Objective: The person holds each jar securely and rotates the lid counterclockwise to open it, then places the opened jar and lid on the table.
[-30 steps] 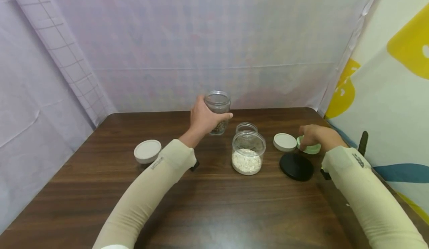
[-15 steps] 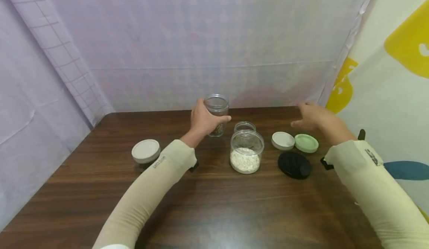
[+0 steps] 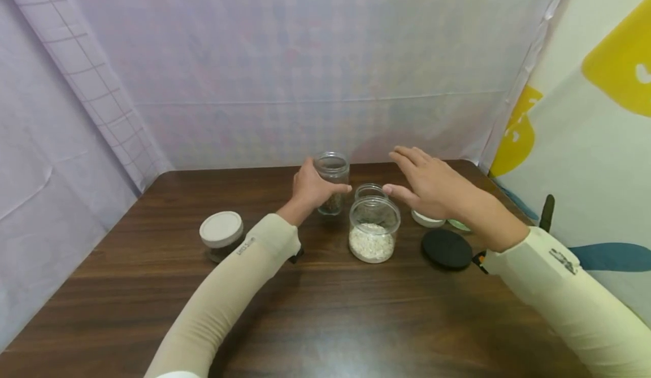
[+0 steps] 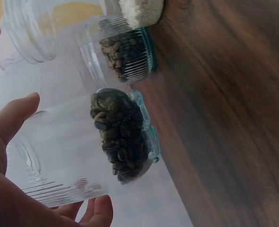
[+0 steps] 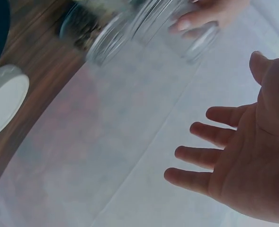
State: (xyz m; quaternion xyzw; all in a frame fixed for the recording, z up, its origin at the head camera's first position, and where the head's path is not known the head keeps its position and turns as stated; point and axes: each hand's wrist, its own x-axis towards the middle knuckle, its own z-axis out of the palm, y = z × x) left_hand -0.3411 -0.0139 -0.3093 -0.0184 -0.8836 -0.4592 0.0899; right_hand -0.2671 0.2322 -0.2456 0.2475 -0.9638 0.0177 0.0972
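Observation:
My left hand (image 3: 312, 186) grips a clear jar (image 4: 125, 132) by its side, thumb in front and fingers behind. Dark beans that look like coffee beans fill the bottom of this jar, and its mouth is uncovered. Held in the air with fingers straight and spread, my right hand (image 3: 432, 183) is empty. Its thumb overlaps the rim of a smaller open jar (image 4: 125, 52), which has brown beans inside. In front of that stands a wide open jar (image 3: 373, 242) of white flakes. Partly hidden under the right arm lie a white lid (image 3: 428, 220) and a green lid (image 3: 459, 225).
A black lid (image 3: 447, 249) lies on the wooden table (image 3: 325, 310) right of the flakes. At the left stands a jar (image 3: 221, 231) with a white lid on. A pale cloth (image 3: 254, 84) hangs behind the table's back edge.
My right hand has left the green lid, which stays on the table, risen, and swung left toward the jars. The jar in my left hand has come slightly lower and nearer.

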